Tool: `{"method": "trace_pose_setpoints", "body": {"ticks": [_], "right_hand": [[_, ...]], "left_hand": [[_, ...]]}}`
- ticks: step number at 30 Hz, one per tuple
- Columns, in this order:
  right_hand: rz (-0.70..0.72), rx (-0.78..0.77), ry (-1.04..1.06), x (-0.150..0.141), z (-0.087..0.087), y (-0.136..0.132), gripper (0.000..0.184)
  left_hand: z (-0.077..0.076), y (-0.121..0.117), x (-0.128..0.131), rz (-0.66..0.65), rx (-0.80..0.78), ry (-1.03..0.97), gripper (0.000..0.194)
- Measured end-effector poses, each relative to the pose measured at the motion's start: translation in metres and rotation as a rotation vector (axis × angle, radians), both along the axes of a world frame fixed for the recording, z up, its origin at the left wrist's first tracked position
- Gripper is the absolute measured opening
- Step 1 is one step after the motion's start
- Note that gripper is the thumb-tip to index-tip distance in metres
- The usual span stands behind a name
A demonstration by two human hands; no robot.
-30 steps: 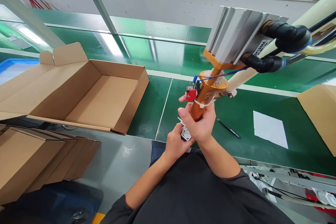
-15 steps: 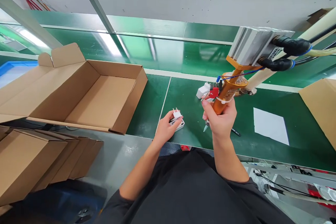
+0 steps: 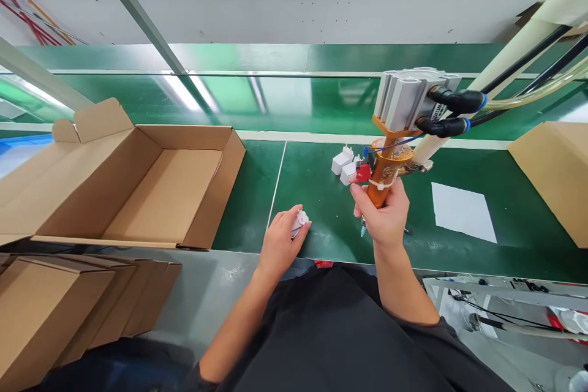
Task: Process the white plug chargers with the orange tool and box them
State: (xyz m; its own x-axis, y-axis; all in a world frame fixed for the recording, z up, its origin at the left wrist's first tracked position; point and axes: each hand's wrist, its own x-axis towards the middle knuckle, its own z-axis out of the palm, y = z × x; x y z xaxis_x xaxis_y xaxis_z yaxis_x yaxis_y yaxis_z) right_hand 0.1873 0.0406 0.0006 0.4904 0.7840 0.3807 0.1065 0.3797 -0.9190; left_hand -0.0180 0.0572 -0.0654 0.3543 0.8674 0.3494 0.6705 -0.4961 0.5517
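My left hand (image 3: 283,240) is closed around a small white plastic charger part (image 3: 299,223), low over the green table's front edge. A rounded white face shows between thumb and fingers; its prongs are not visible now. My right hand (image 3: 386,214) grips the orange barrel of a pneumatic dispensing tool (image 3: 390,162) with a silver cylinder on top. A red switch (image 3: 362,173) sits on its side near my thumb. The tool's teal nozzle tip (image 3: 363,228) points down beside my wrist. Two white plug chargers (image 3: 342,160) lie just left of the tool.
An open cardboard box (image 3: 165,190) stands at the left, with several folded cartons (image 3: 92,300) below it. On the right lie a white paper sheet (image 3: 463,212) and another cardboard box (image 3: 554,177). Black hoses (image 3: 533,67) run from the tool to the upper right.
In my left hand, the white part's upright prongs have gone from view and a rounded face shows. My right hand still holds the tool. The whole view has shifted slightly.
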Motion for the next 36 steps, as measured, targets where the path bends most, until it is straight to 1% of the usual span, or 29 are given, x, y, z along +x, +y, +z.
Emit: {"method": "trace_pose_setpoints", "body": {"ticks": [3,6,9,11,12,14,16,18,20,21,23,25,26,27,29,30,31,32,34,35,36], "right_hand": [[-0.010,-0.011,-0.014,0.007,-0.004,-0.002,0.024],[-0.010,-0.039,-0.030,0.017,-0.008,-0.005,0.024],[-0.012,-0.063,-0.038,0.029,-0.010,-0.011,0.025],[-0.028,-0.086,-0.040,0.037,-0.011,-0.015,0.027],[-0.036,-0.100,-0.042,0.041,-0.012,-0.017,0.028],[-0.047,-0.121,-0.048,0.050,-0.013,-0.021,0.030],[-0.054,-0.135,-0.059,0.057,-0.015,-0.024,0.031],[-0.066,-0.148,-0.070,0.062,-0.018,-0.026,0.031],[-0.079,-0.153,-0.073,0.066,-0.020,-0.029,0.031],[-0.078,-0.153,-0.073,0.067,-0.021,-0.030,0.030],[-0.060,-0.155,-0.084,0.069,-0.022,-0.031,0.028],[-0.042,-0.163,-0.113,0.070,-0.024,-0.032,0.026],[-0.041,-0.163,-0.130,0.070,-0.025,-0.033,0.025],[-0.046,-0.159,-0.147,0.071,-0.026,-0.033,0.025],[-0.053,-0.144,-0.172,0.072,-0.027,-0.032,0.025],[-0.049,-0.139,-0.179,0.073,-0.027,-0.032,0.025],[-0.040,-0.139,-0.184,0.074,-0.027,-0.031,0.026],[-0.029,-0.143,-0.187,0.075,-0.026,-0.030,0.026],[-0.013,-0.157,-0.190,0.077,-0.024,-0.028,0.028],[-0.004,-0.166,-0.190,0.078,-0.023,-0.027,0.029],[0.009,-0.175,-0.192,0.079,-0.022,-0.026,0.029]], "left_hand": [[-0.007,-0.003,0.007,0.101,-0.011,0.010,0.025],[-0.007,-0.004,0.005,0.142,-0.066,0.144,0.026],[-0.003,-0.003,-0.001,0.128,-0.105,0.338,0.036],[0.001,0.002,0.002,0.074,-0.074,0.379,0.037],[0.003,0.006,0.008,0.035,-0.038,0.374,0.035],[0.007,0.016,0.030,-0.065,0.058,0.362,0.032],[0.010,0.031,0.063,-0.196,0.143,0.377,0.035],[0.012,0.047,0.099,-0.319,0.189,0.400,0.037],[0.010,0.064,0.128,-0.381,0.196,0.401,0.034],[0.008,0.071,0.139,-0.385,0.195,0.396,0.033],[0.005,0.083,0.151,-0.361,0.198,0.372,0.034],[0.004,0.092,0.154,-0.307,0.212,0.335,0.044],[0.005,0.095,0.155,-0.266,0.209,0.316,0.053],[0.006,0.099,0.154,-0.212,0.186,0.300,0.065],[0.011,0.105,0.154,-0.099,0.061,0.289,0.092],[0.013,0.109,0.154,-0.069,-0.024,0.289,0.102],[0.016,0.113,0.153,-0.065,-0.104,0.287,0.107],[0.018,0.117,0.153,-0.082,-0.165,0.278,0.108],[0.022,0.126,0.147,-0.134,-0.226,0.208,0.103],[0.024,0.130,0.142,-0.154,-0.270,0.130,0.102],[0.027,0.133,0.135,-0.162,-0.351,0.018,0.100]]}}
